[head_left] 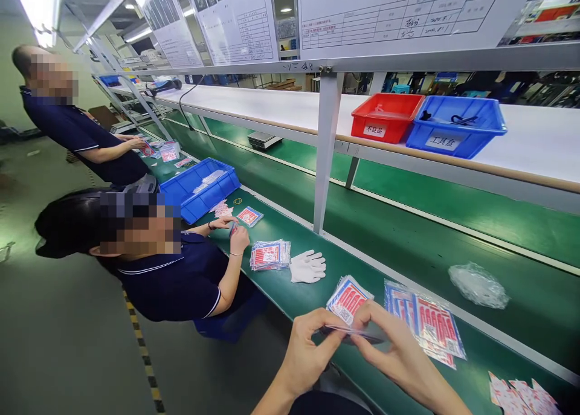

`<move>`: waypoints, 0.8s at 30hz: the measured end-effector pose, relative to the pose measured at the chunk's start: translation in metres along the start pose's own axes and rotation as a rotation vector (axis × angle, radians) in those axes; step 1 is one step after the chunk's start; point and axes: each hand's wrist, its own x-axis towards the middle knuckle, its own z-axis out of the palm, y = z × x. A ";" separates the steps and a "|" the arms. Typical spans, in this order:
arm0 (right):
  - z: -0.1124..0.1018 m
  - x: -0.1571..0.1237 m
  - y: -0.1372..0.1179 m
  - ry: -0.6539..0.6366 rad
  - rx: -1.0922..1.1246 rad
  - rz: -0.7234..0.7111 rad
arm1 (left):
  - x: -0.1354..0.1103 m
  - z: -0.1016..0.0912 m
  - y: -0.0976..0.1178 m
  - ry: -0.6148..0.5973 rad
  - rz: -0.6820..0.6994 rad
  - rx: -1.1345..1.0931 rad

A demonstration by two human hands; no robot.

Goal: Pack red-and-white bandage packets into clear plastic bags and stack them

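Observation:
My left hand [309,345] and my right hand [393,350] pinch a thin flat packet [370,337] between thumbs and fingers, one hand at each side. It is seen almost edge-on, so its printed face does not show. Just beyond my fingertips lies a stack of red, white and blue printed packets [348,297]. To the right of it, more printed packets in clear plastic [435,327] are spread and overlapping. Several small red-and-white paper pieces [521,395] lie at the lower right.
A white glove [308,266] and another packet stack [270,255] lie left on the green bench. A co-worker [176,282] handles a packet there, near a blue crate [199,188]. Crumpled clear plastic [479,285] lies right. Red [385,116] and blue bins [457,125] stand on the shelf.

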 end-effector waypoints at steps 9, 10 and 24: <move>0.005 0.001 -0.001 -0.007 0.049 0.016 | -0.001 0.001 0.003 0.001 0.017 -0.008; 0.005 0.001 -0.002 -0.009 0.053 0.016 | -0.001 0.001 0.003 0.002 0.018 -0.009; 0.003 -0.001 0.004 0.035 -0.037 -0.056 | -0.002 0.004 0.007 0.023 -0.027 0.016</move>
